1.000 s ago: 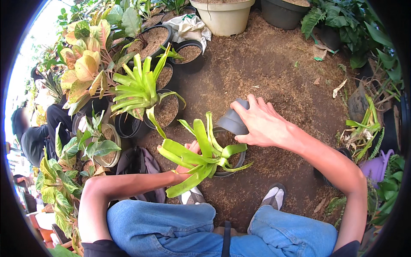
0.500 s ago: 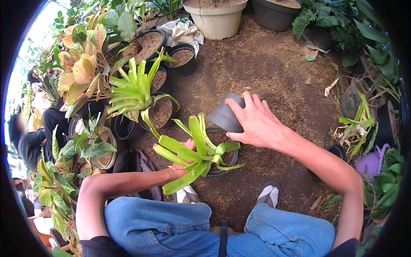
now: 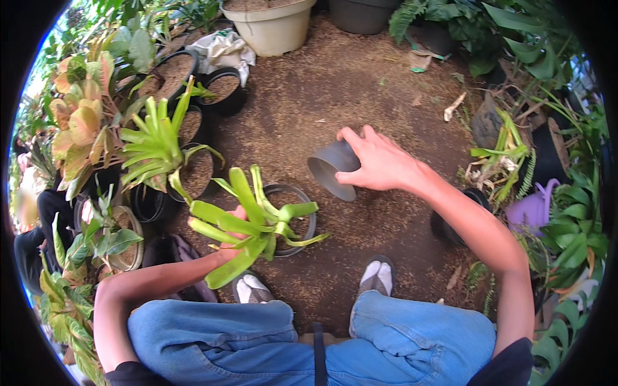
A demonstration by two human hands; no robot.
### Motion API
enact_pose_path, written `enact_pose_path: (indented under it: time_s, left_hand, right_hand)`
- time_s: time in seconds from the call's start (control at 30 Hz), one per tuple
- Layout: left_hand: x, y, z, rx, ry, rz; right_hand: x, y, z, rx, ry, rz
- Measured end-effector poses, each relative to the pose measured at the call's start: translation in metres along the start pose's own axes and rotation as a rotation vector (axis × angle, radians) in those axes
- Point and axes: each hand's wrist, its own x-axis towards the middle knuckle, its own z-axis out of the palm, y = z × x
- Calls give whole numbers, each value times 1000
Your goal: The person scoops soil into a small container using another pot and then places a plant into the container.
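Observation:
My right hand (image 3: 386,162) grips a small dark plastic pot (image 3: 329,170) by its side, thumb at the rim and fingers over the wall. It is tipped on its side above the ground, its mouth facing left and toward me. On the left, my left hand (image 3: 237,226) is closed round a green bromeliad (image 3: 248,215) low among its strap-like leaves; leaves partly cover the fingers. Just behind and right of this plant stands a black pot (image 3: 314,222) with soil-like filling, its near left rim overlapped by leaves.
A second bromeliad (image 3: 158,145) and several black pots line the left side. A cream pot (image 3: 270,29) stands at the back. To the right are another black pot (image 3: 447,225), a purple pot (image 3: 531,209) and foliage. My feet rest on brown ground (image 3: 322,283).
The view has shifted right. My right hand has carried the small pot rightward, away from the filled pot, and turned its mouth further into view. My left hand stays at the bromeliad.

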Motion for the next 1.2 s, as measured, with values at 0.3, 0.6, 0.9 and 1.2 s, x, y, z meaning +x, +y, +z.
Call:
enact_pose_path:
  time_s: [0.3, 0.6, 0.9, 1.2]
  left_hand:
    - [4, 18, -4, 406, 74, 144]
    - [15, 37, -9, 552, 82, 308]
    - [2, 0, -6, 154, -59, 78]
    - [-2, 19, -6, 277, -21, 105]
  right_hand:
    - [-24, 127, 79, -5, -871, 751]
    - [-16, 188, 66, 2, -596, 885]
    - [-27, 239, 94, 464, -600, 858]
    - [-30, 249, 40, 669, -567, 686]
